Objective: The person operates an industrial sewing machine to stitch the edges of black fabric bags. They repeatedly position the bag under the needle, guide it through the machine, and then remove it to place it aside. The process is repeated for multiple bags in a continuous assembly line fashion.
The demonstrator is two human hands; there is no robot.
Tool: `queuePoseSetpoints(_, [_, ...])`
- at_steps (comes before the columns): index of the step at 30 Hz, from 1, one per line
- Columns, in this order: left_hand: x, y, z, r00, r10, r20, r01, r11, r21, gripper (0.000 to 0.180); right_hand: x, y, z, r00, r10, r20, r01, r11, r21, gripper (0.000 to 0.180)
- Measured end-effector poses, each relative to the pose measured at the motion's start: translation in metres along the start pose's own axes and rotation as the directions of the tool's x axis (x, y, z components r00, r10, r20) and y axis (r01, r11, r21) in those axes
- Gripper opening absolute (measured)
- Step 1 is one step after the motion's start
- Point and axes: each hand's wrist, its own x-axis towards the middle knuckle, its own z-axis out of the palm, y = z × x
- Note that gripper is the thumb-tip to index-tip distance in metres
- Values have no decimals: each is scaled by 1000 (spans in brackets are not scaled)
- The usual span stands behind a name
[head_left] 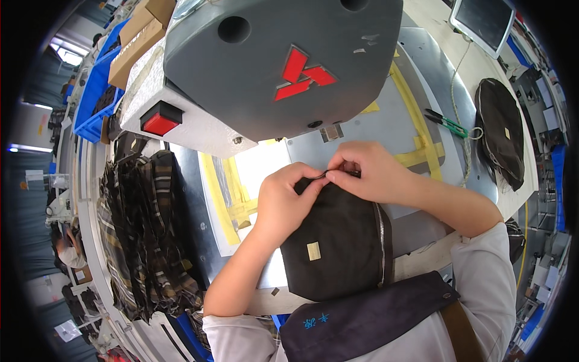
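Note:
A dark brown fabric bag piece (338,241) with a zipper (380,241) along its right side and a small pale yellow tag (313,251) lies in front of me, below the sewing machine's head (265,72). My left hand (286,199) pinches its far edge between thumb and fingers. Close beside it, my right hand (368,175) pinches the same edge, the fingertips of both hands nearly touching. A thin dark strip of the edge shows between them; its details are too small to make out.
Plaid and dark fabric pieces (151,235) are heaped at the left. Green-handled thread snips (447,124) and another dark bag piece (500,133) lie at the right. Yellow tape (416,120) marks the machine bed. A blue bin (96,114) and a screen (482,21) stand farther off.

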Motion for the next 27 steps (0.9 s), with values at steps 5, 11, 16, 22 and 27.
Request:
queuePoseSetpoints(5, [0,-2,1,998,-69,-6,67,990,-127,13,6,3,-3,998,30,53,-29,999,-25,15])
queuePoseSetpoints(11, [2,-4,-2,992,-119,32,123,972,-202,14,5,6,-8,976,179,127,-198,967,161,17])
queuePoseSetpoints(16, [3,-6,-2,989,-136,54,145,960,-238,12,6,7,-10,968,194,162,-226,951,211,13])
queuePoseSetpoints(22, [2,-16,4,993,-114,-37,95,940,-327,13,5,5,-6,974,203,98,-215,968,126,19])
queuePoseSetpoints(27, [2,-14,4,992,-113,-54,87,935,-344,13,-4,-2,0,984,178,-26,-175,980,94,19])
